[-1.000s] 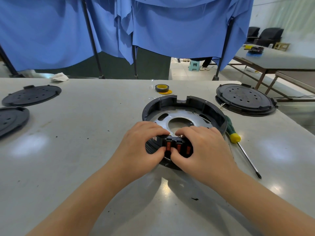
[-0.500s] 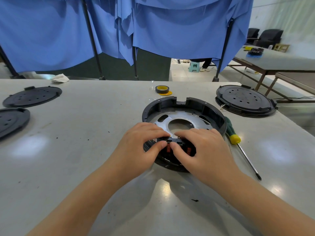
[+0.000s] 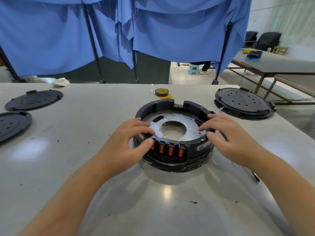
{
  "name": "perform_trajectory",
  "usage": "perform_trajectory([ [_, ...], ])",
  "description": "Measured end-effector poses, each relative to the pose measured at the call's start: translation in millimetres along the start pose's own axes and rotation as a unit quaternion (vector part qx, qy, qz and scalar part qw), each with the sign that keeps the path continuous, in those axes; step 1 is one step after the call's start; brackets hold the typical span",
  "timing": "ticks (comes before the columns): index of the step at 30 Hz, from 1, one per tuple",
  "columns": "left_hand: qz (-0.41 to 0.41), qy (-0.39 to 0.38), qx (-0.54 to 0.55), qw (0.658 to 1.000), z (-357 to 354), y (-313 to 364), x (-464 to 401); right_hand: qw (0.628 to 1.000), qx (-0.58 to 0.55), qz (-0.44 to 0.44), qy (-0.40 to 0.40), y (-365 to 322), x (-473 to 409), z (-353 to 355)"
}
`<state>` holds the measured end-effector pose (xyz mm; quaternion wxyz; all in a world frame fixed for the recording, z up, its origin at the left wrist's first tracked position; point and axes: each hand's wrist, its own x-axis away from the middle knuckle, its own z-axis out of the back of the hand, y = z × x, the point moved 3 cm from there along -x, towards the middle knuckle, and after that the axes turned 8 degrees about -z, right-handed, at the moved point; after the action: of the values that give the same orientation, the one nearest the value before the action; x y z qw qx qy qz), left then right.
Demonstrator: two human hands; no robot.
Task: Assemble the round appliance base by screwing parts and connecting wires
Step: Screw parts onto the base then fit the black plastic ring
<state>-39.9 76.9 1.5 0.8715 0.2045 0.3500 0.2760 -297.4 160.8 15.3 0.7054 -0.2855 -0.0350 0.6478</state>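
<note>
Head view of a grey tabletop (image 3: pixel 71 167) with a round black appliance base (image 3: pixel 173 133) lying between the two hands. The left hand (image 3: pixel 126 142) takes the base's left rim in a narrow grip: fingers curled over the rim onto the silver metal plate (image 3: pixel 172 121) inside, thumb pressed on the outer wall just beside the row of four red rocker switches (image 3: pixel 167 149). The right hand (image 3: pixel 228 138) holds the right rim likewise, fingers over the top edge, thumb on the outer wall. The switch row faces the person, between the two thumbs. A screwdriver tip (image 3: pixel 255 176) shows under the right wrist. Beyond the right hand lies a closed black round base (image 3: pixel 243 103); well to the left of the left hand lie two black perforated covers (image 3: pixel 34 100). A roll of yellow-and-black tape (image 3: pixel 162 92) sits beyond the held base, before blue curtains (image 3: pixel 179 31).
</note>
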Motion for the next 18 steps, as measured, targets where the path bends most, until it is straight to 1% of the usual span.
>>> perform_trajectory([
  [4, -0.029, 0.024, -0.043, 0.998, -2.6, 4.0, -0.2, 0.997, -0.043, -0.017, -0.060, 8.9, -1.6, -0.3],
  [9, -0.031, 0.062, -0.060, 0.996, -3.6, 7.0, -0.5, 0.996, -0.060, -0.026, -0.064, 11.7, -2.3, -1.9],
  [12, -0.045, 0.064, -0.082, 0.994, -5.3, 11.8, -0.5, 0.996, -0.069, -0.022, -0.052, 10.8, -1.9, -2.1],
  [15, -0.033, 0.071, -0.074, 0.994, -4.6, 10.5, 0.5, 0.998, -0.058, -0.014, -0.036, 6.8, -0.8, -2.4],
  [18, -0.026, 0.080, -0.062, 0.994, -5.9, 10.4, 2.2, 1.000, -0.013, 0.009, 0.025, -5.3, 2.3, -5.0],
])
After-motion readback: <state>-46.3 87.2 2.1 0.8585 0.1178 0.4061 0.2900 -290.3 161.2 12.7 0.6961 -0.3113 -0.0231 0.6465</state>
